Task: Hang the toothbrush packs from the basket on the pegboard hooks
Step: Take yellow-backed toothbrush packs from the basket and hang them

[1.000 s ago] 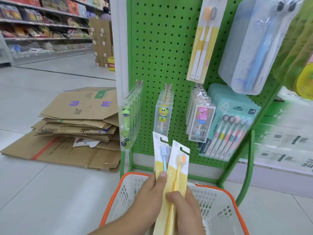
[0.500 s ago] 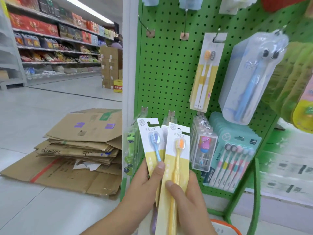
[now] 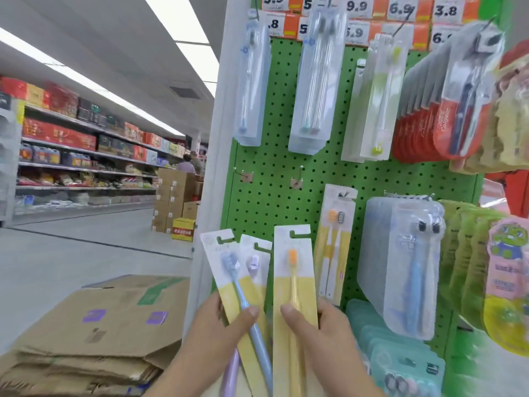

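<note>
three toothbrush packs held up in front of the pegboard

the left hand holds two toothbrush packs fanned out, its thumb pressed on the front one and its fingers behind. the front one is the blue brush pack: a long narrow card, white on the top part and yellow below, with a hook-shaped cut-out at the top and a blue toothbrush under clear plastic. just behind it and a little to the right is the purple brush pack, the same kind of card, with a pale purple brush head; its purple handle comes out below the hand. the right hand grips the orange brush pack alone, thumb on the front and fingers curled round the right edge. this card is also white and yellow, it stands upright, and its brush is orange-yellow. the three packs are side by side, close above the hands, in front of the lower part of the green pegboard.

above the packs two bare hooks stick out of the board. to the right of the right hand, just beside the orange brush pack, hangs a twin brush pack on its own hook, and further right a big clear box with a blue brush. high above the hands hang clear brush cases and red price tags. to the left of the left hand, low down, lies a pile of flat cardboard on the floor.
</note>
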